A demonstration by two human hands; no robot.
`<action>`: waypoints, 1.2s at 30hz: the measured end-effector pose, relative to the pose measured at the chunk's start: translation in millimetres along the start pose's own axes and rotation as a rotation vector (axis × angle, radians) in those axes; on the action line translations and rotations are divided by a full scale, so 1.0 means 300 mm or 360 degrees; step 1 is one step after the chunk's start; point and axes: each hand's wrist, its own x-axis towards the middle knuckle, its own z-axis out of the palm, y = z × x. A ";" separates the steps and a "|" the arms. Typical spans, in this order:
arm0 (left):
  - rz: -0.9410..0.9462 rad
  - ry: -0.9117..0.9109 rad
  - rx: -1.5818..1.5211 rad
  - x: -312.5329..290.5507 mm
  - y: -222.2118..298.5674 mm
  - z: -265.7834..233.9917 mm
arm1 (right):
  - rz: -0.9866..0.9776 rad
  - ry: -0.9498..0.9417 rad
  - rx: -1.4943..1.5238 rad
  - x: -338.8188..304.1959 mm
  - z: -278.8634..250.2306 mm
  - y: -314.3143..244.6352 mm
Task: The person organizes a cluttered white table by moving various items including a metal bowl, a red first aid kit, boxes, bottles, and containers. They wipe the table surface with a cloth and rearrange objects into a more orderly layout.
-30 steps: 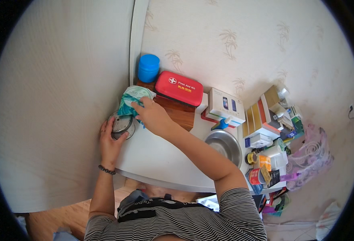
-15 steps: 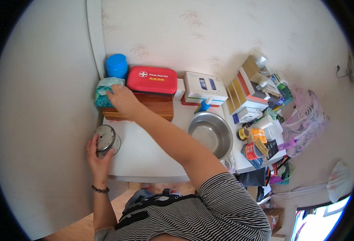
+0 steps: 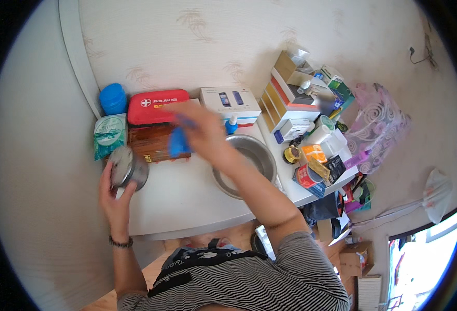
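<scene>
My left hand (image 3: 116, 205) is closed round the side of a round jar (image 3: 139, 174), a clear or grey body with a worn, pale lid. It holds the jar tilted near the table's left edge. My right hand (image 3: 206, 133), smeared by motion, passes over the middle of the table. From its fingers hangs a limp blue piece (image 3: 178, 143), like a cloth, too blurred to name surely. Behind the jar stands a teal and white soft packet (image 3: 110, 136). A brown wooden box (image 3: 153, 140) lies beside it, with a red first aid case (image 3: 156, 103) on top.
A blue tub (image 3: 113, 98) stands in the back left corner. Beyond my right forearm are a steel basin (image 3: 267, 163), a small blue spray bottle (image 3: 231, 124) and a white phone box (image 3: 231, 106). Stacked boxes (image 3: 290, 111) and several jars crowd the right side.
My right hand has left the teal packet and moved right, now with a blue piece hanging from it. My left hand has tipped the jar. The whole view has shifted.
</scene>
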 end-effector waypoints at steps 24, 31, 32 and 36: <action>0.0852 -0.0697 0.0363 0.190 0.204 0.967 | 0.1690 0.1576 0.1505 -0.831 -0.636 -0.073; 0.1242 -0.1450 0.0417 -0.258 0.341 0.971 | 0.1378 0.0793 0.2420 -0.706 -0.595 -0.076; 0.1263 -0.1397 0.0436 -0.245 0.317 0.971 | 0.1235 0.0568 0.2425 -0.724 -0.572 -0.071; 0.0977 -0.0840 0.0375 -0.172 0.262 0.768 | 0.1004 0.0002 0.1142 -0.738 -0.642 -0.096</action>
